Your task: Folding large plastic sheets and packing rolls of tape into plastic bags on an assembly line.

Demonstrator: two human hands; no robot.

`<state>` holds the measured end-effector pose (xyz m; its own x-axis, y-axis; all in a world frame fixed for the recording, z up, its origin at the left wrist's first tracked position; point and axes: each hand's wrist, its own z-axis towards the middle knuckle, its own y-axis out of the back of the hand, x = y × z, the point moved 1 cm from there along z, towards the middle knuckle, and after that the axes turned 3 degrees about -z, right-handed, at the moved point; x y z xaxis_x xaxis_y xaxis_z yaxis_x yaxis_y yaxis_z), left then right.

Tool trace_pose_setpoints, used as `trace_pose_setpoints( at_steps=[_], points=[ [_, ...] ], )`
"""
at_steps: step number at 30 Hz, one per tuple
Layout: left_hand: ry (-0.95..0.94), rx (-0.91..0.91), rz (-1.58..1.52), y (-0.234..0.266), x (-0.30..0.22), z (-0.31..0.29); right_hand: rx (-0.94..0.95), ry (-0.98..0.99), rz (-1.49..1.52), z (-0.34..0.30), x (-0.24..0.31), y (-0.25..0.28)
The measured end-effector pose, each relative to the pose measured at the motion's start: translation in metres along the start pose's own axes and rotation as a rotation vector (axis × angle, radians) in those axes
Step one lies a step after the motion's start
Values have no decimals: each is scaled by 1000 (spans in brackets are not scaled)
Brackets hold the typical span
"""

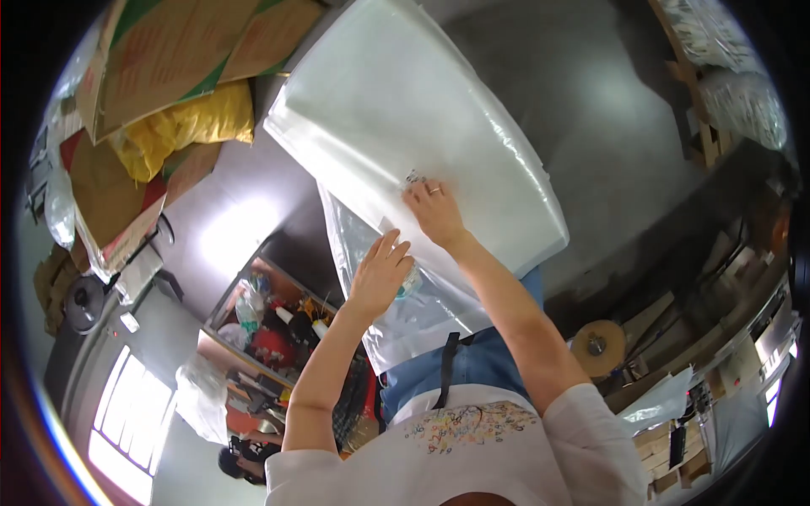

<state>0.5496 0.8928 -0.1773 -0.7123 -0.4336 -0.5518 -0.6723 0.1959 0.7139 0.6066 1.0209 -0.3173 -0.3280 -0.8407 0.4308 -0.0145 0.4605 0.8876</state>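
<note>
A large stack of milky, translucent plastic sheeting (396, 93) slants across the view in front of me, its edges glossy. My right hand (436, 215), with a ring on one finger, rests on it, fingers slightly bent and apart. Small dark marks (413, 177) show on the plastic by those fingertips. My left hand (381, 271) lies at the sheeting's near left edge, fingers stretched out. A small pale flap (386, 224) stands by its fingertips; what it is I cannot tell. Clearer plastic film (422, 316) hangs below, with a teal patch (409, 283) partly hidden beside my left hand.
Cardboard boxes (177, 59) and a yellow bag (190, 126) are at the far left. A cluttered open compartment (274, 316) stands left of my arm, with another person (245, 455) beyond it. A tan roll (598, 348) sits at right; wrapped bundles (742, 105) are at far right.
</note>
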Motion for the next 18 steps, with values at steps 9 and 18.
trace_pose_setpoints(
  at_steps=[9,18],
  points=[
    [157,74,-306,40,-26,-6,-16,-1203,68,-35,-217,15],
    [403,-75,-1021,62,-64,-7,-251,-1135,369,-66,-201,21]
  ],
)
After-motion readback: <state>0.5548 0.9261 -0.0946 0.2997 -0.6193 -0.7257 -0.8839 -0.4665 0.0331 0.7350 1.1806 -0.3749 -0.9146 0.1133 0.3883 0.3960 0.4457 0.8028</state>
